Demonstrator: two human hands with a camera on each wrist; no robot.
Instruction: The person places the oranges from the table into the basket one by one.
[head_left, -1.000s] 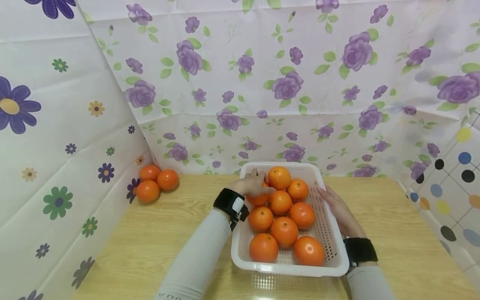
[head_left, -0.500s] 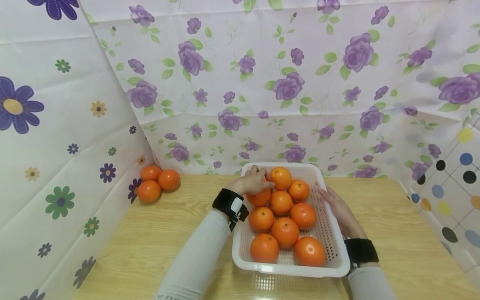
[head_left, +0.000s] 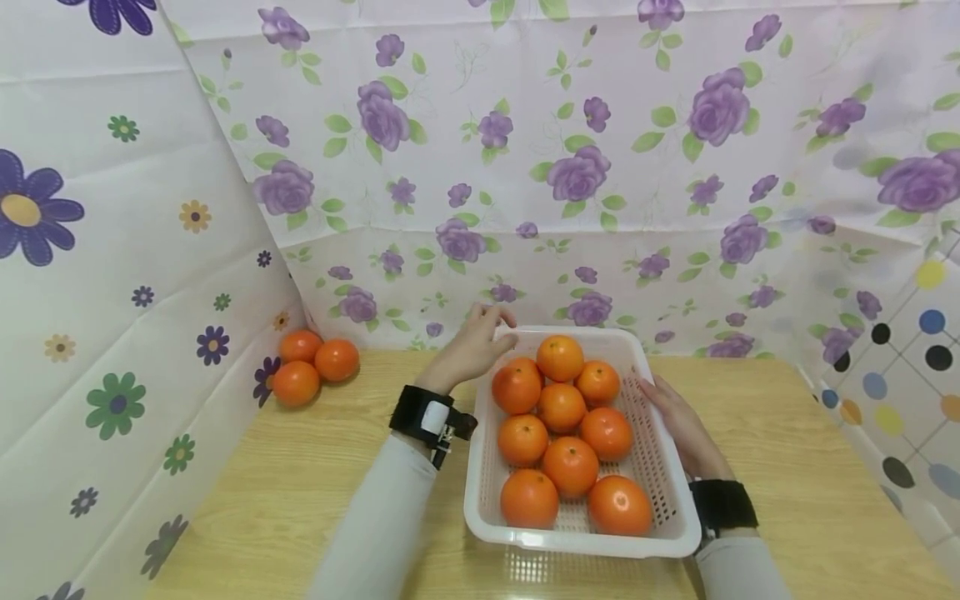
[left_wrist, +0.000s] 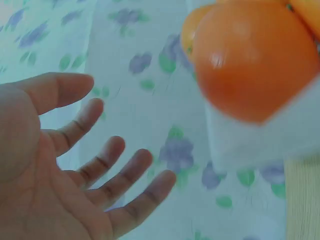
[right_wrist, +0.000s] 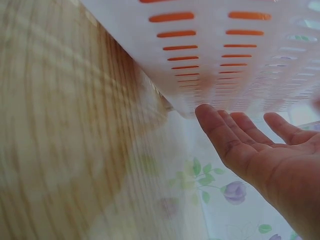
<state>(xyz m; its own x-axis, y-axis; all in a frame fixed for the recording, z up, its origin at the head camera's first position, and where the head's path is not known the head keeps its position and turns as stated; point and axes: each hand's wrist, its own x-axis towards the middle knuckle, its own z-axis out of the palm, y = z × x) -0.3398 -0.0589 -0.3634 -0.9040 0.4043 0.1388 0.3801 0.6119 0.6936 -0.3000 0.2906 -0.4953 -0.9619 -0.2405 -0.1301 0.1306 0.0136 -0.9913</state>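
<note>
A white perforated plastic basket (head_left: 581, 543) holds several oranges (head_left: 561, 407). One orange (head_left: 517, 386) lies against its left wall near the far corner; the left wrist view shows this fruit blurred and close. Just outside that corner, my left hand (head_left: 472, 348) is raised with nothing in it. Its fingers (left_wrist: 125, 172) are spread and loosely bent, apart from the fruit. On the basket's opposite side, my right hand (head_left: 686, 429) rests along the outer wall. Seen from the right wrist, the fingers (right_wrist: 235, 132) are fairly straight beside the slotted wall.
Three more oranges (head_left: 307, 367) sit grouped at the table's far left corner, by the flowered side sheet (head_left: 150, 333). A purple-flowered sheet (head_left: 480, 167) hangs behind the wooden table (head_left: 322, 467). On the right hangs a dotted sheet (head_left: 900, 417).
My left hand has let go of the orange at the basket's far left and moved left, out over the rim. The orange stays in the basket. My right hand has kept its place.
</note>
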